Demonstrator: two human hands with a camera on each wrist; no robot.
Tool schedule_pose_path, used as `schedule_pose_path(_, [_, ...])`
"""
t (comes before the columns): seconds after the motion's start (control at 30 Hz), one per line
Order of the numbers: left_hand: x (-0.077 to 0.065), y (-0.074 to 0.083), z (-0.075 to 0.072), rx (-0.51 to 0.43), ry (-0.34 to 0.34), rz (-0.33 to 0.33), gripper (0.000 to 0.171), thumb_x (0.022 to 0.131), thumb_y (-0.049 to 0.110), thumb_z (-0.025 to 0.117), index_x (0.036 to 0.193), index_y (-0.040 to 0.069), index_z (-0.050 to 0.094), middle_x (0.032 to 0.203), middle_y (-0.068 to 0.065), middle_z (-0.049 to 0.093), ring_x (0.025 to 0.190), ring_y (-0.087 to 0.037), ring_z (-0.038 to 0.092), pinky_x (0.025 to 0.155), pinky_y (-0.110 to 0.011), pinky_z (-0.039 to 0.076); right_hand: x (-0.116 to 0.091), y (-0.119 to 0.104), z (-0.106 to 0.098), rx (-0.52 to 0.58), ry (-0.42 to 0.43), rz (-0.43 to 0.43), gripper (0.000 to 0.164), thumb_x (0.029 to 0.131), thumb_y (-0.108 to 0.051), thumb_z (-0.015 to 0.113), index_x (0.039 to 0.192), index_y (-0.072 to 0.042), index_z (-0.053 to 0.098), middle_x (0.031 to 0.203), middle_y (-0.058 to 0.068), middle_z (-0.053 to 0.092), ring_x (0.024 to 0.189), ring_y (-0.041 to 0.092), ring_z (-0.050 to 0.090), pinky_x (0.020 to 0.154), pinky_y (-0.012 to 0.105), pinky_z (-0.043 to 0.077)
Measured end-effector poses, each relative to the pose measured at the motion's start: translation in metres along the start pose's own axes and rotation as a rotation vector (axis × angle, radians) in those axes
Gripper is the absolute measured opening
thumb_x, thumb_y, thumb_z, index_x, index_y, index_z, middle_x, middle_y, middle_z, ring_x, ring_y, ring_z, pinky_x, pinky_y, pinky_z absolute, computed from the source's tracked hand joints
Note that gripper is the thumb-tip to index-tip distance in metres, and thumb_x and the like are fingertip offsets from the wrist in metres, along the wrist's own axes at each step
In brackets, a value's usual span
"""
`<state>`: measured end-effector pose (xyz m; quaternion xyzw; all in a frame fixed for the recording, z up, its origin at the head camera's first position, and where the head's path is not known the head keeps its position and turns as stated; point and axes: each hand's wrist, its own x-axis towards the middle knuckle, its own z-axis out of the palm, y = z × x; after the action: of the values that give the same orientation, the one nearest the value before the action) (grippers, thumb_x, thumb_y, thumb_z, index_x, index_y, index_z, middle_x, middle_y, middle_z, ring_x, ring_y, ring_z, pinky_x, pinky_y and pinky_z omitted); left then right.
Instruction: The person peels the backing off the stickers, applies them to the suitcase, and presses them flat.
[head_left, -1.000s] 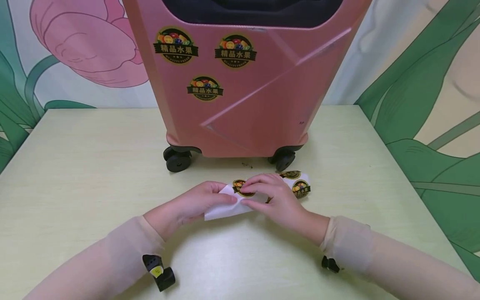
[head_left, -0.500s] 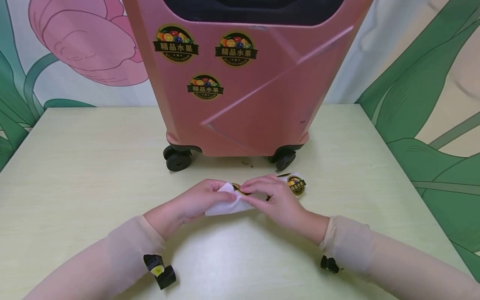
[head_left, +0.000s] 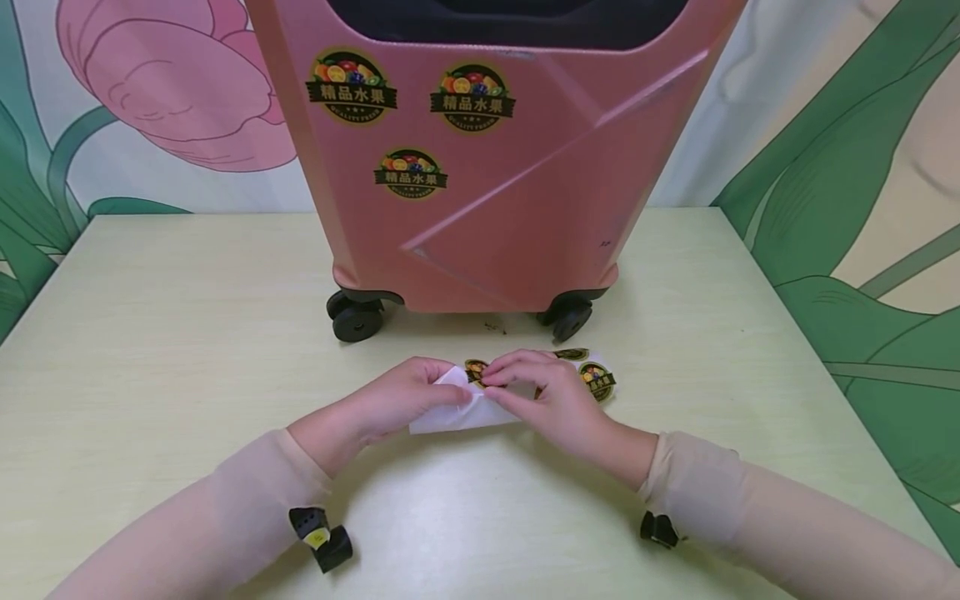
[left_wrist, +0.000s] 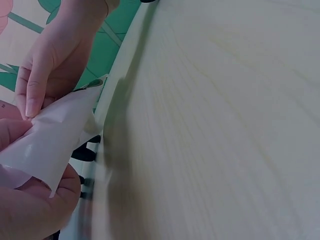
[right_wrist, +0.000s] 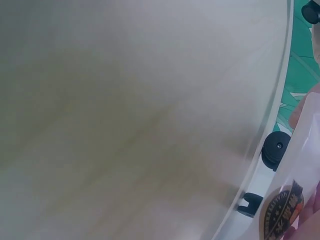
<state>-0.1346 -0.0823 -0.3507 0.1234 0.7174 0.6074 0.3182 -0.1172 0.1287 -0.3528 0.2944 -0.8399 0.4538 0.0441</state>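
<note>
My left hand (head_left: 397, 396) grips the left end of a white sticker sheet (head_left: 442, 422), thumb on top. Over the same sheet, my right hand (head_left: 558, 400) pinches at a round fruit sticker (head_left: 476, 370) with thumb and fingertips; whether its edge is lifted cannot be told. Another sticker (head_left: 597, 381) shows on the sheet beyond the right hand. From the left wrist, the pale back of the sheet (left_wrist: 55, 132) hides much of the pinch. In the right wrist view a dark sticker (right_wrist: 281, 214) sits at the sheet's lower end.
A pink suitcase (head_left: 525, 217) stands upright on the table (head_left: 187, 333) behind the hands, on black wheels (head_left: 357, 321). Its front bears three fruit stickers, one of them the upper-left sticker (head_left: 351, 87). A wall with printed leaves (head_left: 862, 208) is behind.
The hands stay nearly in place. The sheet's right end tipped and turned slightly, and the sticker under the right fingertips got more covered, then showed a little more again.
</note>
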Motion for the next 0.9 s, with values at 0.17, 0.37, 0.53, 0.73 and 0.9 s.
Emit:
schedule_pose_path(0.17, [0.001,0.0006,-0.0011,0.049,-0.007,-0.01,0.022,0.088,0.01,0.058,0.104,-0.005,0.064,0.085,-0.003,0.064,0.074,-0.015,0.057,0.068,-0.027,0.046,-0.0002,0.0002,-0.0001,-0.004,0.001,0.034,0.006,0.08,-0.009,0.073,0.085,-0.012,0.073,0.095,-0.008,0.067,0.099,0.01,0.057,0.09,0.033,0.04])
schedule_pose_path(0.37, [0.0013,-0.0001,-0.002,0.058,-0.014,-0.015,0.022,0.087,0.009,0.059,0.103,-0.005,0.064,0.083,-0.003,0.064,0.072,-0.015,0.056,0.067,-0.027,0.046,-0.0002,0.0003,-0.0006,-0.021,-0.006,0.044,0.004,0.082,-0.015,0.072,0.084,-0.012,0.073,0.095,-0.009,0.066,0.099,0.01,0.056,0.09,0.033,0.04])
schedule_pose_path(0.53, [0.0022,-0.0004,-0.0019,0.065,-0.008,-0.03,0.022,0.086,0.01,0.06,0.102,-0.004,0.064,0.082,-0.002,0.064,0.073,-0.015,0.056,0.067,-0.027,0.045,-0.0007,0.0009,-0.0003,-0.01,-0.006,0.038,0.003,0.083,-0.014,0.072,0.083,-0.011,0.072,0.095,-0.008,0.066,0.098,0.01,0.056,0.087,0.031,0.042])
schedule_pose_path(0.73, [0.0038,-0.0028,-0.0041,0.019,-0.017,-0.036,0.02,0.086,0.011,0.063,0.101,-0.002,0.061,0.084,-0.002,0.063,0.071,-0.014,0.056,0.065,-0.025,0.045,-0.0001,0.0001,-0.0015,-0.04,0.003,0.038,0.003,0.083,-0.014,0.072,0.084,-0.011,0.073,0.095,-0.009,0.066,0.098,0.009,0.057,0.089,0.031,0.042])
schedule_pose_path(0.9, [0.0056,-0.0059,-0.0056,-0.1,-0.024,-0.042,0.018,0.087,0.012,0.062,0.098,0.0,0.053,0.087,-0.004,0.062,0.07,-0.014,0.059,0.061,-0.023,0.047,0.0004,0.0002,-0.0026,-0.058,0.017,0.034,0.004,0.081,-0.01,0.073,0.084,-0.012,0.073,0.095,-0.009,0.066,0.098,0.009,0.057,0.09,0.032,0.041])
